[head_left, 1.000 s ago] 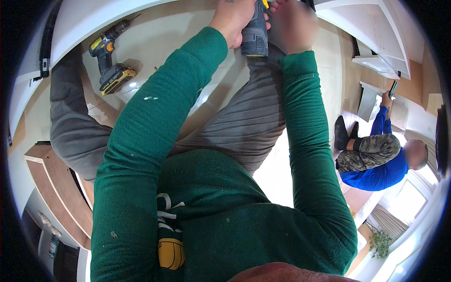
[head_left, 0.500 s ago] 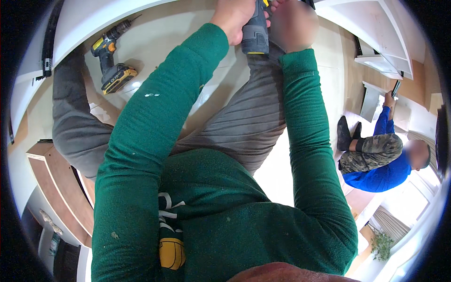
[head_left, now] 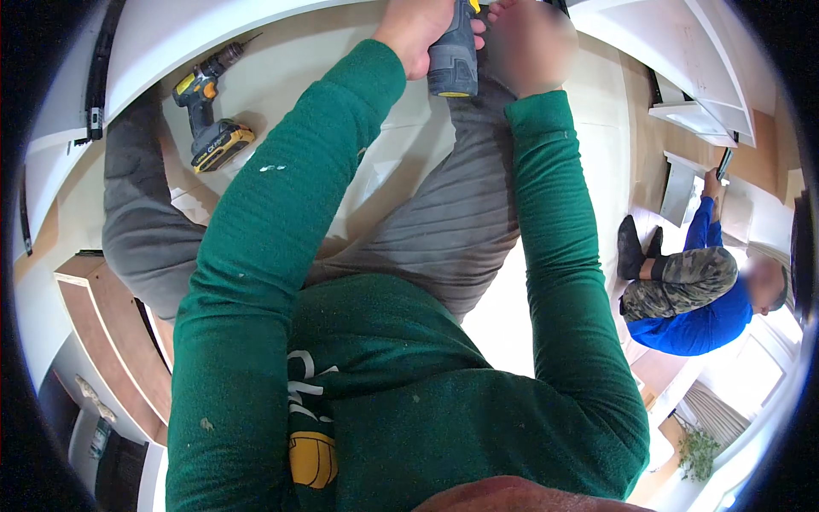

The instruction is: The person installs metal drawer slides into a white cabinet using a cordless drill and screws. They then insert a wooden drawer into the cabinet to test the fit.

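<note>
Left hand (head_left: 418,34) at top edge of view, fingers wrapped tight around grip of a cordless drill (head_left: 453,53). Drill held upright, grey battery base with yellow trim pointing down toward the lap, upper body cut off by the frame edge. Right hand (head_left: 529,43) just beside the drill on its right, blurred; touching or not, cannot tell, nor how far open. Both arms in green sleeves (head_left: 273,256), reaching up from lower edge. Grey trousers (head_left: 452,222) below the drill, knees bent, seated on pale floor (head_left: 281,102).

Second drill (head_left: 209,111), yellow and black, lying on the floor at upper left, bit fitted and aimed up-right, well apart from both hands. White curved panel (head_left: 213,34) arcing across the top left beyond it. Black rail (head_left: 95,77) along far-left edge. Wooden cabinet piece (head_left: 102,333) at lower left.

Another person (head_left: 699,299) at right, blue top, camouflage trousers, sitting on the floor, one hand raised against white panels (head_left: 699,119). Potted plant (head_left: 695,448) at lower right.
</note>
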The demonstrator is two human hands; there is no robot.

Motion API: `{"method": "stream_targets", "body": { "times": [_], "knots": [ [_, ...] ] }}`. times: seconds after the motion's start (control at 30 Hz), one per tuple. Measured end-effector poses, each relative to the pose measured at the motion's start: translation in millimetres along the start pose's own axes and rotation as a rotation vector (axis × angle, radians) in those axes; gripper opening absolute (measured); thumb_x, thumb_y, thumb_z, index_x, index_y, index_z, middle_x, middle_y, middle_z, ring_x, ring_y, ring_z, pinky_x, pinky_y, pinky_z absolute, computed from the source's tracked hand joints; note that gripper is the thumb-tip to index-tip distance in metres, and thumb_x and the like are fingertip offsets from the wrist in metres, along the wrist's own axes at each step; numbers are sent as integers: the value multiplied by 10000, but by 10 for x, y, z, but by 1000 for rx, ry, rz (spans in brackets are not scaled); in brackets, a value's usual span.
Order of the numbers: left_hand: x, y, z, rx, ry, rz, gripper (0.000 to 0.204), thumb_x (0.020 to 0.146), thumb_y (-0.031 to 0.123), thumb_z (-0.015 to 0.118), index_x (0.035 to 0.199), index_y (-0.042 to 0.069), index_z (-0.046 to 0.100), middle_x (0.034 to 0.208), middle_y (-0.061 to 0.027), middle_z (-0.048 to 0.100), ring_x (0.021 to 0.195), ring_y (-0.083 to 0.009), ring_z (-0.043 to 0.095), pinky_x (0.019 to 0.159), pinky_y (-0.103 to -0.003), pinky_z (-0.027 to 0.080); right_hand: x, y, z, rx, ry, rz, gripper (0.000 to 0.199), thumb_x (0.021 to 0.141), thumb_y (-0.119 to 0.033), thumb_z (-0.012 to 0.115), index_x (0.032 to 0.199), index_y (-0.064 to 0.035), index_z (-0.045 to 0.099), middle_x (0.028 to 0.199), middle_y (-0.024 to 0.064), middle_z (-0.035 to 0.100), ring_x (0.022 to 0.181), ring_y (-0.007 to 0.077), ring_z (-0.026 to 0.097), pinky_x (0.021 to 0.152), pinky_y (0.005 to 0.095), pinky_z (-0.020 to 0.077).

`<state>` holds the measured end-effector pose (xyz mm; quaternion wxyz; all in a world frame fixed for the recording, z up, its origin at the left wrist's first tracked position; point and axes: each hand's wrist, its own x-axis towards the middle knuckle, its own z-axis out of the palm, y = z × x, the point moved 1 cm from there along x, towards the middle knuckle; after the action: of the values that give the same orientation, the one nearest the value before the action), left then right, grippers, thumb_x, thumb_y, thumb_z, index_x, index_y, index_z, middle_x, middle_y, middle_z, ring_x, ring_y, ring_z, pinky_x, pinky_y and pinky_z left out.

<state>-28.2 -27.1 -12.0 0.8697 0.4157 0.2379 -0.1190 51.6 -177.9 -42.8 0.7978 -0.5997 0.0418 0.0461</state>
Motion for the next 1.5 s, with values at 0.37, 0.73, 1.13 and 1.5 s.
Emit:
{"method": "stream_targets", "body": {
  "times": [0.37,0.73,1.13,1.5],
  "knots": [
    [-2,44,0,-24,-42,-58,441,994,563,605,984,124,634,806,-98,718,591,-220,653,535,-374,551,-71,-60,5,67,0,51,203,983,-184,674,1007,17,664,874,106,681,761,184,677,651,285,570],
    [-7,18,-13,-14,-10,-22,360,1015,460,618,960,105,634,801,-89,707,612,-203,655,558,-350,560,-239,-152,-91,43,-25,176,262,1001,-251,637,1051,6,646,888,100,683,784,195,686,669,304,566],
    [109,-8,-35,105,-96,74,343,988,266,675,1260,60,633,1120,-99,745,847,-162,699,726,-305,561,-382,-167,-44,19,-52,132,301,940,-305,725,1022,-19,677,907,74,709,751,136,651,631,292,530],
    [229,-53,-100,117,-116,50,346,974,225,690,1263,45,631,1107,-92,750,794,-155,673,712,-313,576,-286,-338,-829,-836,-506,50,400,905,-415,771,1114,-74,755,1047,43,742,959,126,669,876,310,512]
  ]
}}
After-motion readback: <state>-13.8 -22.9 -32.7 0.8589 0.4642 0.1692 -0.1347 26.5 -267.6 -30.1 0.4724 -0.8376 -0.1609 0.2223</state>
